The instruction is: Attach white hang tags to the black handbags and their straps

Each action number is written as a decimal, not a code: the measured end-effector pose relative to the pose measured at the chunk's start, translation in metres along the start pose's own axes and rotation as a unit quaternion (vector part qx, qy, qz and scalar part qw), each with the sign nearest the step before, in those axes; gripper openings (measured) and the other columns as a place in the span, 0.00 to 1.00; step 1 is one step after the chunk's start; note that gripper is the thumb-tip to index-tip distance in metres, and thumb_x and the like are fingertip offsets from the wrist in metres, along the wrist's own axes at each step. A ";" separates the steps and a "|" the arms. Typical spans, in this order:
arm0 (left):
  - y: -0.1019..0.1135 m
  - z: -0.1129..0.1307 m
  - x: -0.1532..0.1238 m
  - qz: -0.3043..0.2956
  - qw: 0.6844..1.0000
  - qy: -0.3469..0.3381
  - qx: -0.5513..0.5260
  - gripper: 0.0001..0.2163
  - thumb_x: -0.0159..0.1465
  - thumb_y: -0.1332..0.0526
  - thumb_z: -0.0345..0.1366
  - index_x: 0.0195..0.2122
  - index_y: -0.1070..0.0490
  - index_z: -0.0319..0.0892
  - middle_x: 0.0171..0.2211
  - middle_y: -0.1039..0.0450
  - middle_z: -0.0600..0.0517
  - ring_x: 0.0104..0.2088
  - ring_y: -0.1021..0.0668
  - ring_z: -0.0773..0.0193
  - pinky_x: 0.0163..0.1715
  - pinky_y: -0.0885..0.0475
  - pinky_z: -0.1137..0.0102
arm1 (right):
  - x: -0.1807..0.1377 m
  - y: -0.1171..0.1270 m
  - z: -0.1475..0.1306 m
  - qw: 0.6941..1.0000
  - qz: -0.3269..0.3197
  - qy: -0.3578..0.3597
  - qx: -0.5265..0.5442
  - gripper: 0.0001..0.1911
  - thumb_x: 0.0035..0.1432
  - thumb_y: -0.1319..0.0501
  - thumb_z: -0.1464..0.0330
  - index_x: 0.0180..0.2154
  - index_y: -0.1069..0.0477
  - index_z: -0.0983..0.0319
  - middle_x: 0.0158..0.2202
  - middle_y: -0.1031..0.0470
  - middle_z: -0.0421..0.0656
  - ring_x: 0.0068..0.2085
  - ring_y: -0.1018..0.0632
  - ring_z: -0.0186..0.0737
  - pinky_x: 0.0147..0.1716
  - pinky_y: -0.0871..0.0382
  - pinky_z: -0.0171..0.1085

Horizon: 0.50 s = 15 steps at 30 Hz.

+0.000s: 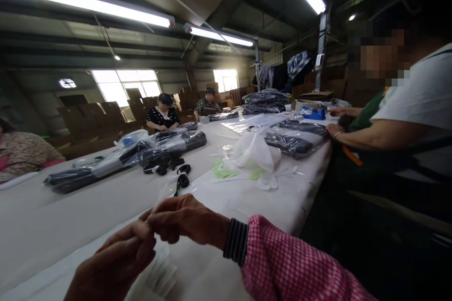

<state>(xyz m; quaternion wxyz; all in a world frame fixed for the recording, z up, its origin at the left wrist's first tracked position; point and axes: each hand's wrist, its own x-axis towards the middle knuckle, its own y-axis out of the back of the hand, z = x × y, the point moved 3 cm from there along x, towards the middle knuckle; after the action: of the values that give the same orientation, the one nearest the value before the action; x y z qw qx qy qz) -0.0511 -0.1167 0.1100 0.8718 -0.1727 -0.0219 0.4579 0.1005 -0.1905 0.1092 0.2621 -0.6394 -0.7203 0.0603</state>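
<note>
My left hand (116,261) and my right hand (183,220) meet low in the head view, fingers pinched together over the white table (70,216). Between them they pinch a thin clear plastic piece (155,207) that rises a little above the fingertips; more clear plastic lies under my left hand. My right arm wears a pink checked sleeve (293,263) with a striped cuff. A black strap (182,179) lies on the table just beyond my hands.
Bagged dark garments (123,157) lie in a row along the left. A crumpled clear bag (256,153) and green slips sit mid-table. A person in a white shirt (416,103) works at the right beside more bagged garments (293,138). Other people sit at the far end and left.
</note>
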 end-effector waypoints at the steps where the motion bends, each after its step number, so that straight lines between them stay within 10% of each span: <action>1: -0.001 -0.001 0.001 -0.024 0.999 0.012 0.020 0.15 0.36 0.22 0.35 0.25 0.22 0.39 0.30 0.26 0.45 0.31 0.25 0.55 0.26 0.21 0.65 | 0.000 0.001 0.001 1.000 0.010 0.012 -0.001 0.15 0.54 0.27 0.60 0.38 0.21 0.64 0.23 0.31 0.36 0.24 0.33 0.28 0.22 0.46 0.32; 8: -0.011 -0.008 -0.003 -0.132 0.987 0.016 0.086 0.13 0.51 0.27 0.44 0.28 0.23 0.39 0.27 0.33 0.49 0.27 0.32 0.64 0.26 0.27 0.70 | 0.002 0.008 0.002 0.995 0.080 0.055 -0.025 0.15 0.52 0.27 0.60 0.31 0.22 0.65 0.21 0.32 0.36 0.22 0.35 0.28 0.21 0.48 0.33; 15: -0.021 -0.009 0.003 -0.053 0.992 -0.033 0.106 0.18 0.49 0.23 0.42 0.31 0.31 0.43 0.29 0.30 0.53 0.25 0.34 0.70 0.22 0.37 0.78 | -0.002 0.007 0.003 0.985 0.156 0.063 -0.036 0.16 0.51 0.28 0.59 0.28 0.25 0.65 0.23 0.27 0.38 0.22 0.32 0.28 0.21 0.45 0.31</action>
<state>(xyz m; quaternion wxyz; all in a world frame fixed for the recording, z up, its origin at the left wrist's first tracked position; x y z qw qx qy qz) -0.0314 -0.1276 0.1078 0.9071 -0.0623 -0.0112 0.4162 0.1054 -0.1900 0.1033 0.2709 -0.7558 -0.5952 0.0342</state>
